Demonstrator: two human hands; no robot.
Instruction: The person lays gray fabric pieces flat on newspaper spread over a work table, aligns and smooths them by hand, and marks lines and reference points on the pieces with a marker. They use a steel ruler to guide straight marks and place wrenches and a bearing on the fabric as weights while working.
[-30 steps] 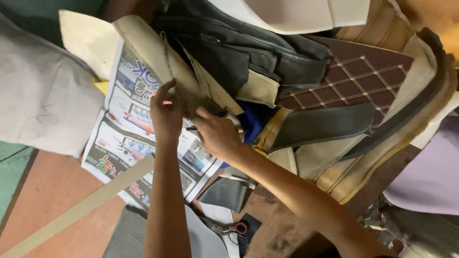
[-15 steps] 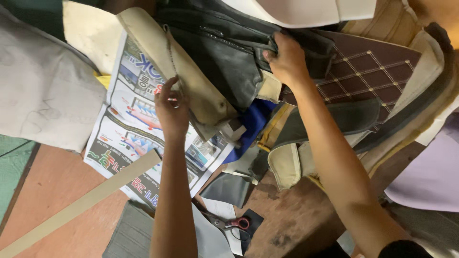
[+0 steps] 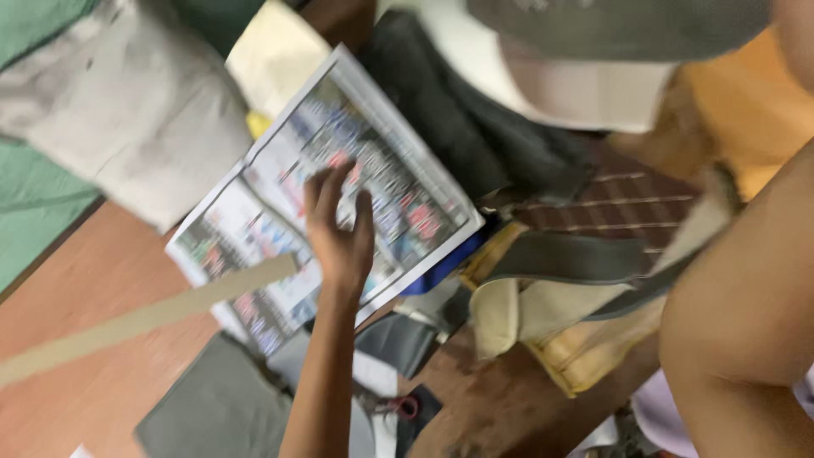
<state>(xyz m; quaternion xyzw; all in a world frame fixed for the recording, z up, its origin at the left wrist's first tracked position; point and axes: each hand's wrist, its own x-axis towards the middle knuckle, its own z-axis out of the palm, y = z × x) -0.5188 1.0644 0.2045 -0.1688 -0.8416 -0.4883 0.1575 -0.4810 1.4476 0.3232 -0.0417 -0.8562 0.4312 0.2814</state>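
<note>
On cluttered worktop, colourful printed newspaper sheet [image 3: 356, 195] lies flat at centre. Left hand [image 3: 339, 233] rests on it, fingers spread. Right hand out of view; forearm only. Paper likely light, floppy, tearable; best lifted by free edge.

A long tan strip [image 3: 144, 318] lay across the reddish floor [image 3: 76, 288] toward eight o'clock. A pale grey cushion [image 3: 127, 127] sat at ten o'clock, over green cloth [image 3: 34, 212]. Dark leather pieces [image 3: 475, 136] crowded twelve o'clock; a brown quilted panel [image 3: 627, 203] (stitched in diamonds) lay at three. Red-handled scissors [image 3: 405, 407] rested at six.
</note>
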